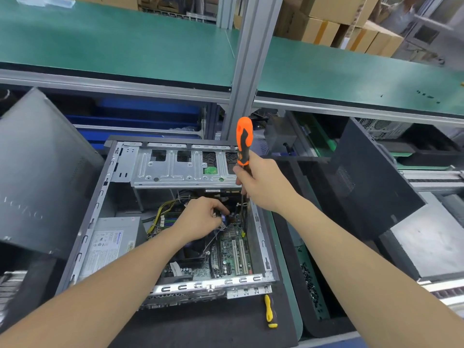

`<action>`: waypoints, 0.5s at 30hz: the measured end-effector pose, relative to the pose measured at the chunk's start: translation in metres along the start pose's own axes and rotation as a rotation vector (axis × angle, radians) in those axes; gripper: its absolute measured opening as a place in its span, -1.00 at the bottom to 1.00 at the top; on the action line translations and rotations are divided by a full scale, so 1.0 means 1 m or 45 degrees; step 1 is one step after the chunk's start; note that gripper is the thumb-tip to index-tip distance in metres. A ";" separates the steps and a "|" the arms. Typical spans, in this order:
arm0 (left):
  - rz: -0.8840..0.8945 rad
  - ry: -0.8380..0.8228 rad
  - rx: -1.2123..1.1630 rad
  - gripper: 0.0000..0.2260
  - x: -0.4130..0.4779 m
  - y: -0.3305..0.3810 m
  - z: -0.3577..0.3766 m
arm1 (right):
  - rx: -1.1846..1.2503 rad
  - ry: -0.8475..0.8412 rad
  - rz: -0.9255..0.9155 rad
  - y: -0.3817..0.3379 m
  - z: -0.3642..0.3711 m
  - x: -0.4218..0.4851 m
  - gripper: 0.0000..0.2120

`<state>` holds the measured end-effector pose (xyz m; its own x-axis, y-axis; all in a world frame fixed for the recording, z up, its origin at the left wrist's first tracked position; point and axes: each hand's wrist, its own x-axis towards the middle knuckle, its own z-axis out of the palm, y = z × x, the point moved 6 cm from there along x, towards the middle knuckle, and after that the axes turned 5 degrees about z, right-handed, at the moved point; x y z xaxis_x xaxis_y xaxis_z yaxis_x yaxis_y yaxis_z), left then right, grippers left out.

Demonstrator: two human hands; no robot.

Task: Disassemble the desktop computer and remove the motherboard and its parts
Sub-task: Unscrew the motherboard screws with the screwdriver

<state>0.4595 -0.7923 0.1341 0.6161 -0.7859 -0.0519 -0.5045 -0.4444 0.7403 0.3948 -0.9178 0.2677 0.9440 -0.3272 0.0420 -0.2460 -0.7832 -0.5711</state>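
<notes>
Head view: right fingers [241, 172] grip orange screwdriver [244, 139]; left fingers [220, 206] seemingly pinch blue connector [224, 219].

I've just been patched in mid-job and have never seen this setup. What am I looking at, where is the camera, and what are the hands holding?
There is no robot here: a person works with two bare hands. The single picture comes from a camera worn on the person's head, looking forward and down, so both arms reach in from the bottom. On a dark mat an open computer case lies on its side, with the green motherboard and a grey power supply inside. The right hand grips an orange screwdriver, handle up, shaft pointing down into the case. The left hand reaches inside, its fingers pinching a small blue plug among the cables. A yellow screwdriver lies on the mat by the case's near edge.
</notes>
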 end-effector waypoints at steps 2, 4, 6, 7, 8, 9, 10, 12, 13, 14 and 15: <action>-0.005 -0.004 0.003 -0.77 0.001 0.000 0.000 | 0.011 0.012 0.009 0.001 -0.001 0.001 -0.88; -0.011 -0.003 0.007 -0.77 0.001 -0.001 0.001 | 0.024 0.025 0.019 0.003 -0.002 0.002 -0.88; -0.016 -0.004 0.004 -0.77 0.001 -0.002 0.001 | 0.023 0.036 0.021 0.004 -0.003 0.002 -0.88; -0.015 -0.005 0.002 -0.77 0.001 -0.002 0.001 | 0.025 0.040 0.018 0.004 -0.003 0.002 -0.88; -0.014 -0.004 0.003 -0.77 0.001 -0.002 0.001 | 0.025 0.041 0.012 0.003 -0.003 0.001 -0.89; -0.015 -0.003 0.004 -0.77 0.002 -0.003 0.001 | 0.020 0.037 0.006 0.002 -0.003 0.001 -0.89; -0.017 -0.003 0.004 -0.77 0.002 -0.003 0.001 | 0.011 0.026 0.002 0.001 -0.002 0.001 -0.90; -0.019 -0.005 0.002 -0.77 0.002 -0.003 0.001 | 0.000 0.008 -0.001 0.000 -0.001 0.001 -0.91; -0.016 -0.006 0.001 -0.77 0.002 -0.003 0.001 | 0.002 0.008 0.003 0.000 -0.001 0.001 -0.91; -0.014 -0.006 0.000 -0.78 0.002 -0.002 0.001 | 0.006 0.012 0.010 0.001 -0.001 0.001 -0.91; -0.013 -0.005 -0.001 -0.78 0.002 -0.002 0.001 | 0.009 0.018 0.016 0.001 -0.002 0.001 -0.90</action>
<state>0.4615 -0.7933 0.1318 0.6187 -0.7832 -0.0624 -0.4978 -0.4522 0.7401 0.3955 -0.9202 0.2684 0.9377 -0.3444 0.0464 -0.2562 -0.7752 -0.5774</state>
